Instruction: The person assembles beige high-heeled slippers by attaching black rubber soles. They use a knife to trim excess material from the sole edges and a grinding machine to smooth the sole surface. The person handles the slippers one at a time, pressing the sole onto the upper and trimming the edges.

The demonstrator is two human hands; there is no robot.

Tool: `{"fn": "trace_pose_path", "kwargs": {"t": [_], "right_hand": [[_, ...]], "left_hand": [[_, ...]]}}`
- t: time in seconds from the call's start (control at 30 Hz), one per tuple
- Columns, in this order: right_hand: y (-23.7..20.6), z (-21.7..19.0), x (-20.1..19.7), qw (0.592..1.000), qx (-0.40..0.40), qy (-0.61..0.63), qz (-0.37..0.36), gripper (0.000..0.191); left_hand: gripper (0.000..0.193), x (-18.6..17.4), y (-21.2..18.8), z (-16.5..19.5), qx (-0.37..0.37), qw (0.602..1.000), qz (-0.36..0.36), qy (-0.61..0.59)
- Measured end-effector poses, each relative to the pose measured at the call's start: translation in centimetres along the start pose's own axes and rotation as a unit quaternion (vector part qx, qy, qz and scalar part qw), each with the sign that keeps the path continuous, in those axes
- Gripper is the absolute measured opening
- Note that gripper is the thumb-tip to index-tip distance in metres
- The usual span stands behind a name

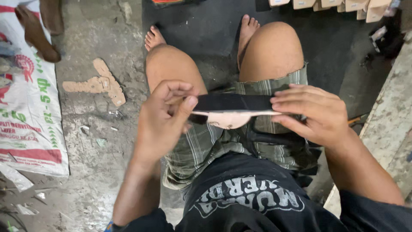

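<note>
- A flat, pale pink sole-shaped piece with a black strip laid along its top (234, 109) is held level above the lap, over the green plaid shorts (201, 146).
- The strip is seen lying along the piece already; whether it is fully fixed cannot be told.
- The left hand (165, 118) is pinched shut on the left end, thumb pressed on top.
- The right hand (315, 114) is closed narrowly on the right end, fingers laid flat across it.
- Tan cut-out scraps (101, 82) are left on the concrete floor (94, 38), well apart.

gritty concrete floor (98, 141), dark mat (214, 38), printed sack (25, 111), cardboard scraps (101, 81)
</note>
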State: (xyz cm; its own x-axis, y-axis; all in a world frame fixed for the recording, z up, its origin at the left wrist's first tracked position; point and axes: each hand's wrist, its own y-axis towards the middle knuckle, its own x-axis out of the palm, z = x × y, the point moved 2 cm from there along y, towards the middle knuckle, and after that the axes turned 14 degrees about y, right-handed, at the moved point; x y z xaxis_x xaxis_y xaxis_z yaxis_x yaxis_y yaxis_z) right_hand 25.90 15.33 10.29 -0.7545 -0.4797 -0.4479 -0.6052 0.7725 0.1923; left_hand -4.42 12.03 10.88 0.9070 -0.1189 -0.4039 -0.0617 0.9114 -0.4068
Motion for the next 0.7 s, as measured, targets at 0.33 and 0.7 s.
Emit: {"fn": "trace_pose_path", "kwargs": {"t": [0.33,0.7], "right_hand": [[-2.5,0.7,1.2,0.997,0.005,0.017,0.082,0.026],[-4.0,2.1,-0.4,0.99,0.031,0.093,0.099,0.024]], "left_hand": [[0.027,7.3,-1.0,4.3,0.454,0.811,0.062,0.364],[0.017,9.0,-0.3,4.7,0.444,0.829,0.044,0.338]]}}
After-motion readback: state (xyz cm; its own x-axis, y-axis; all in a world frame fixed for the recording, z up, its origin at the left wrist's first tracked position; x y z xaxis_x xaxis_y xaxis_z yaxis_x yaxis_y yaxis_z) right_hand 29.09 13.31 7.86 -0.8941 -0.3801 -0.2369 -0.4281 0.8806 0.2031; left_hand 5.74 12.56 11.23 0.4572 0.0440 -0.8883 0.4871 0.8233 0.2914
